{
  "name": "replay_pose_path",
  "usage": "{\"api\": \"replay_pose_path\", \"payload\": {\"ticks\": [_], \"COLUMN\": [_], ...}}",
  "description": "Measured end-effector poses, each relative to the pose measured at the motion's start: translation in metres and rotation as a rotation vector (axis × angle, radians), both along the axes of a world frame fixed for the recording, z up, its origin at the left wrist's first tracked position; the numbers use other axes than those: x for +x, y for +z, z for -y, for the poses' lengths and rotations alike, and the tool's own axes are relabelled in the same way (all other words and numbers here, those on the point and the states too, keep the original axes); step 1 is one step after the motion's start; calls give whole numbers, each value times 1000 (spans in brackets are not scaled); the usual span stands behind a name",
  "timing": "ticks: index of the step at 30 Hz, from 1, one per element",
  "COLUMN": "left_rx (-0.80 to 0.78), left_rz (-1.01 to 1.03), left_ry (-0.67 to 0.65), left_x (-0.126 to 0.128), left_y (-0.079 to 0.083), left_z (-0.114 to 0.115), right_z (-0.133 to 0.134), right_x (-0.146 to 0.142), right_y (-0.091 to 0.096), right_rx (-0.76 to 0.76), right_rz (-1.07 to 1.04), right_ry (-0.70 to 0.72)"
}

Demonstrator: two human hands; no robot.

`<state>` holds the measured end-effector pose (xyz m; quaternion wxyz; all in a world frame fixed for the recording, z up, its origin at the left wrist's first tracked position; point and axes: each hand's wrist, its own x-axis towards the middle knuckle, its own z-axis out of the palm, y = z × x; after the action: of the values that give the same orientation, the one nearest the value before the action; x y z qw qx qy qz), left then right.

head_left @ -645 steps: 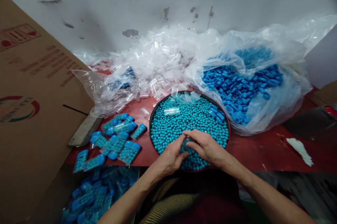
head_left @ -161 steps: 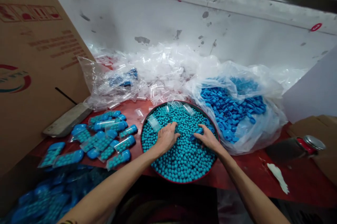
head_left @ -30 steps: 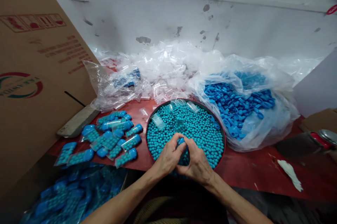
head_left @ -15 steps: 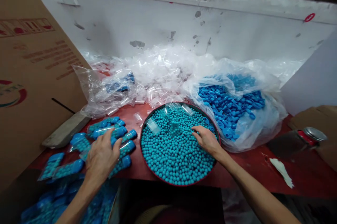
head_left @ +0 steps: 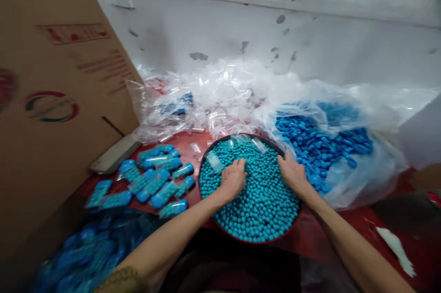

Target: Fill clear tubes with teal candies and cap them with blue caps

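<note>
A round tray [head_left: 250,240] with a red rim is filled with turquoise beads [head_left: 257,212]. My left hand [head_left: 234,178] reaches into its middle, fingers curled together at the beads; whatever they grip is hidden. At the tray's right rim, my right hand [head_left: 292,173] has its fingertips pressed together, and I cannot make out what is between them. Blue plastic caps [head_left: 303,141] fill an open clear bag [head_left: 372,178] just beyond that hand. Small clear containers [head_left: 215,162] lie on the beads. Left of the tray are several bead-filled containers with blue caps [head_left: 161,199].
A large cardboard box [head_left: 65,68] stands at the left, with a grey block [head_left: 115,153] beside it. Clear plastic pieces [head_left: 220,95] are heaped along the white wall [head_left: 220,26]. More filled containers [head_left: 93,256] sit below the red table's edge. A white scrap [head_left: 396,247] lies at right.
My left hand has left the capped containers and moved right into the bead tray. My right hand has shifted from over the beads to the tray's right rim. The view has turned slightly left.
</note>
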<state>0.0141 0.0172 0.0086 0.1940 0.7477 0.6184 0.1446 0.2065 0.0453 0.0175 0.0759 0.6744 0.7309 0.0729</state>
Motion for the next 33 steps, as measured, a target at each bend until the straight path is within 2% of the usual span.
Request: {"api": "replay_pose_path", "payload": {"ticks": [3,6,12,14,18,25,27,29,33], "left_rx": [-41,-50,-62,-70,-97,-150,-163,-183,-238], "left_rz": [-7,28,189,258,387,540,584,621,679], "left_ry": [33,31,-32,-58,-96,-173,-195,-189,-133], "left_x": [3,3,-2,-4,-9,-10,-10,-12,-16], "left_y": [-3,-6,-11,-12,-11,-8,-7,-7,-6], "left_z": [2,1,-6,-10,-13,-8,-6,-5,-3], "right_z": [0,-2,6,9,14,21,23,25,30], "right_x": [5,5,9,7,-4,-30,-35,-35,-24], "right_y": [-13,-20,-2,3,4,-1,-3,-5,-7], "right_rx": [-31,-105,-218,-204,-137,-72,-72,-94,-208], "right_rz": [29,-42,-136,-221,-491,-928,-961,-906,-825], "right_ry": [-26,-81,-60,1,223,342,388,414,434]}}
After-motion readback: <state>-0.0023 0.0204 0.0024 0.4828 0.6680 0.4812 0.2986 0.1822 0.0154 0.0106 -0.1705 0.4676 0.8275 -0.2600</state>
